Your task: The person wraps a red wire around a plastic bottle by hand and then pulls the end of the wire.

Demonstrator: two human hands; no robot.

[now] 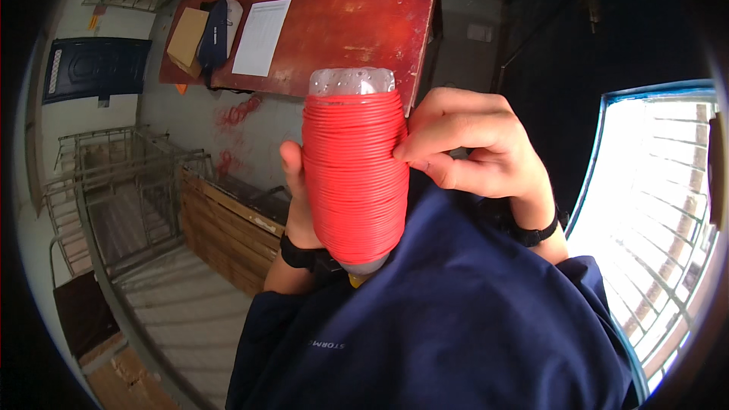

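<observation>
An upright-looking clear plastic bottle [351, 80] is wound in many turns of red cord [353, 175]; its base points away from me, and a bit of yellow shows at its near end. My left hand [296, 197] grips the bottle from the left, mostly hidden behind it. My right hand [467, 140] is at the bottle's right side, thumb and index finger pinched on the red cord. Black bands are on both wrists, and dark blue cloth [440, 319] lies below the bottle.
Beyond is a worn red board tabletop [334, 7] holding a paper [260, 38], brown card [186, 38] and dark bag [214, 34]. At left are metal frames [129, 175], a wooden panel [228, 235] and dark door [97, 68]. A bright barred window [645, 228] is at right.
</observation>
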